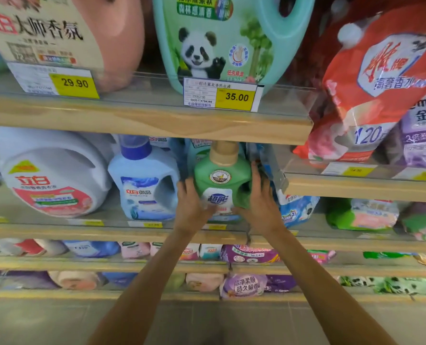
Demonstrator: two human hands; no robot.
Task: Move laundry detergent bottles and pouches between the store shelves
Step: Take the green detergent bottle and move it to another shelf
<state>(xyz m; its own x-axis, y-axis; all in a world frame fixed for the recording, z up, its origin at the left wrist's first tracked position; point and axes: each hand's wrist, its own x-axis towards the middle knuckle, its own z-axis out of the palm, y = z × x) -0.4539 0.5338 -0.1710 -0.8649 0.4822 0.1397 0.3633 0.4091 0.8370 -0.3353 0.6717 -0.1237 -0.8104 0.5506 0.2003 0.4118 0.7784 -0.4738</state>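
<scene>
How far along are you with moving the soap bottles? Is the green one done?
Done: nothing here shows which items were already moved; the shelves just look stocked. In hand: the left hand and right hand grip the green bottle at the shelf, beside the light blue bottle. Left: letting go of it or lifting it out, I cannot tell which.

Pale wood-edged shelves (pixel 137 123) run in tiers down to a grey tiled floor (pixel 45 324). Clear strips (pixel 142 92) along their fronts carry white and yellow price tags (pixel 222 95). The right bay (pixel 356 188) is stepped lower. Even, soft light.
</scene>
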